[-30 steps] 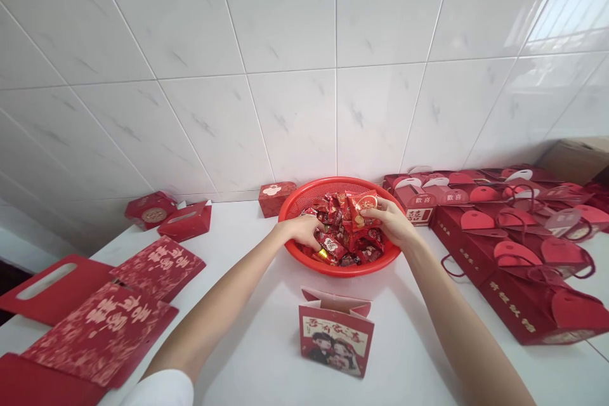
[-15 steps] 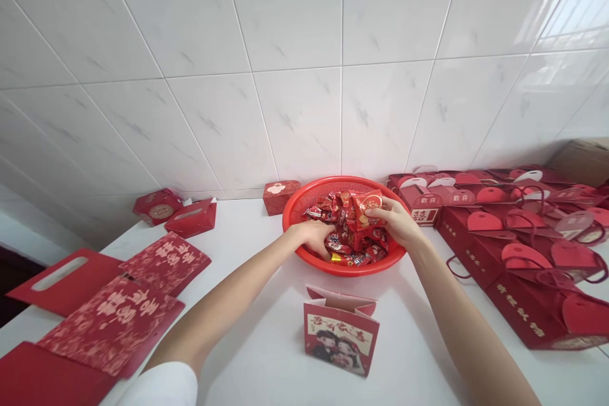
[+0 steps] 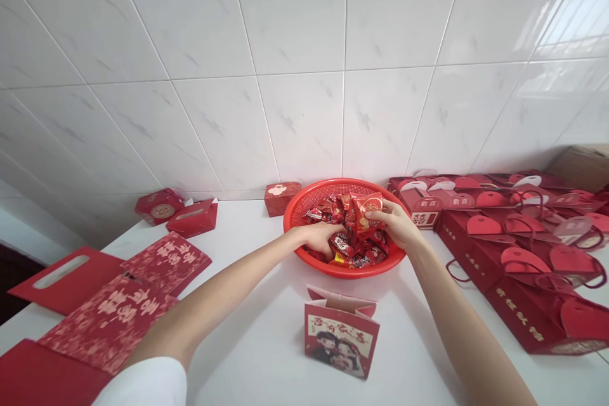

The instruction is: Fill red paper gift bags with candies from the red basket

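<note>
A red plastic basket (image 3: 345, 271) stands against the wall, full of wrapped sweets (image 3: 375, 255). My right hand (image 3: 398, 223) pinches a red snack packet (image 3: 366, 214) above the pile at the basket's right side. My left hand (image 3: 321, 238) reaches in over the left front rim. Its fingers are closed at a red wrapped candy (image 3: 342, 245) with white lettering; the fingertips are partly hidden among the sweets. In front of the basket a small red gift box (image 3: 341, 342) stands upright, its top flaps open, a cartoon couple printed on its face.
Several red gift boxes with handles (image 3: 480, 247) crowd the right side. On the left lie flat red cartons (image 3: 107, 317) and two small folded boxes (image 3: 193, 219). A small red box (image 3: 281, 198) sits behind the basket's left edge, near the tiled wall (image 3: 299, 127).
My left hand has shifted slightly right within the basket, and the candy at its fingers has tilted up. My right hand keeps the snack packet in nearly the same place.
</note>
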`<act>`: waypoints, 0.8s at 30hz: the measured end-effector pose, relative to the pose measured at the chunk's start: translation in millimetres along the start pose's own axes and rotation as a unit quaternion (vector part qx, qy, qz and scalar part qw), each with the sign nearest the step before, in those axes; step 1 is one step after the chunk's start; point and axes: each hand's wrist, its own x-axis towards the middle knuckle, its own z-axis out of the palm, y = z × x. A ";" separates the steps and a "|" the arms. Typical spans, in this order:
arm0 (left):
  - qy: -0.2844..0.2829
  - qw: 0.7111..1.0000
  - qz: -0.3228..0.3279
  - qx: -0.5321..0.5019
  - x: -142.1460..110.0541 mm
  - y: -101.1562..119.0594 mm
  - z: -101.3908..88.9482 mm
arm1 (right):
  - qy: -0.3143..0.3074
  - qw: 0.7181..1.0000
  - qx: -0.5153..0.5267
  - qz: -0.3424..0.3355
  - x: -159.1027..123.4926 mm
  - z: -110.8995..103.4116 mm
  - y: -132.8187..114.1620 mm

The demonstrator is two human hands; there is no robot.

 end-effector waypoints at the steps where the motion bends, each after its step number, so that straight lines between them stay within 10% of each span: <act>1: 0.000 1.000 -0.002 -0.015 0.3 -0.5 0.8 | 0.000 1.000 0.000 -0.003 0.0 0.0 0.1; 9: 0.089 0.988 0.029 -0.121 5.3 -4.9 2.8 | 0.018 1.000 0.006 -0.003 0.9 -1.0 -0.3; 24: 0.298 0.878 0.088 -0.364 15.1 -19.4 -4.0 | 0.114 0.990 0.081 -0.009 6.4 -1.9 0.9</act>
